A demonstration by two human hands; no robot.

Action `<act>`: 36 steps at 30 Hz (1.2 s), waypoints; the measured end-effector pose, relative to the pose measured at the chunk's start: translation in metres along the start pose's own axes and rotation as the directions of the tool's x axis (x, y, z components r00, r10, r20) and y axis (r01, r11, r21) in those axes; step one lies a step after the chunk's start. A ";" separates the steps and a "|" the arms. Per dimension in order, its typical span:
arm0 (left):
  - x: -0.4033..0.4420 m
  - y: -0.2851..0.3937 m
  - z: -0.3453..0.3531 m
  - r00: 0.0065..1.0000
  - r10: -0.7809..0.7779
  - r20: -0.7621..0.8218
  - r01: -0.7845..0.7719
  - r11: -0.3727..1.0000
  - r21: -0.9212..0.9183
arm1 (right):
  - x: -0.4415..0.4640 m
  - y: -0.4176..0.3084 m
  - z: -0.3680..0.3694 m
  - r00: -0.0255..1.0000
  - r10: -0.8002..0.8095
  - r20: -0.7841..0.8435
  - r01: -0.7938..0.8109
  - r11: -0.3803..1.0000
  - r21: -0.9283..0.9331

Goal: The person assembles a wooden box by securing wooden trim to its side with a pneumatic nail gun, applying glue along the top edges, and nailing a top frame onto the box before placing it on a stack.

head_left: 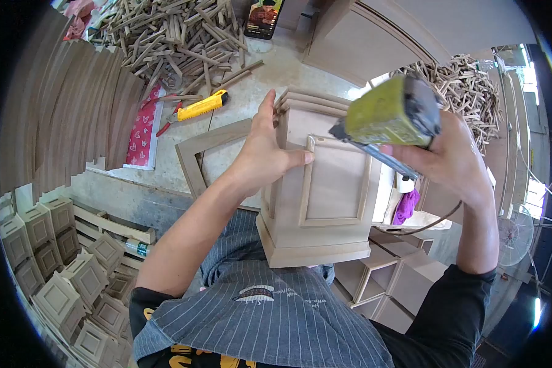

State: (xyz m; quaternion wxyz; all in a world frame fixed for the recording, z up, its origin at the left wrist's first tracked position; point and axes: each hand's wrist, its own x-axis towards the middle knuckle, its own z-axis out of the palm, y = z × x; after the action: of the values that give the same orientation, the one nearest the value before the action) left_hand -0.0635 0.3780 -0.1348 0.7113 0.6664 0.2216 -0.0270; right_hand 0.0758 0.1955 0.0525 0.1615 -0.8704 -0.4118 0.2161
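Observation:
A wooden box (334,184) with stepped trim at both ends stands upright in front of my apron, a thin moulding frame (332,222) set on its near face. My left hand (257,150) grips the box's left edge, thumb pressed on the moulding's upper left corner and fingers along the side. In my right hand (457,162) is a green nail gun (383,113), fingers closed round its handle. Its nose points left, close to the moulding's top; whether it touches is unclear. A hose (432,227) hangs below the hand.
A yellow utility knife (202,107) and red-handled pliers (170,119) lie on the worktable (245,95) beside a flat wooden frame (218,136). Piles of wood strips (172,37) and a phone (264,18) are behind. Several similar boxes (61,297) stack at lower left.

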 end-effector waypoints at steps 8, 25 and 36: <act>-0.040 -0.024 0.010 0.995 0.040 -0.091 -0.044 0.998 -0.048 | -0.120 0.078 0.018 0.798 0.578 -0.173 -0.497 0.792 0.356; -0.124 -0.060 0.001 0.956 -0.018 -0.294 -0.002 0.998 -0.068 | -0.161 0.183 0.275 0.669 0.592 -0.449 -0.593 0.790 0.158; -0.141 -0.069 0.032 0.974 0.138 -0.181 -0.077 0.948 0.309 | -0.055 0.106 0.169 0.800 0.561 -0.213 -0.164 0.546 0.821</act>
State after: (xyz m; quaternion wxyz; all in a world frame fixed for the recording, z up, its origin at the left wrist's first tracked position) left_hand -0.2044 0.3029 -0.1497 0.5766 0.7770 0.2484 0.0459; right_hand 0.0272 0.1049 -0.1274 0.5572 -0.8076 -0.0335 0.1902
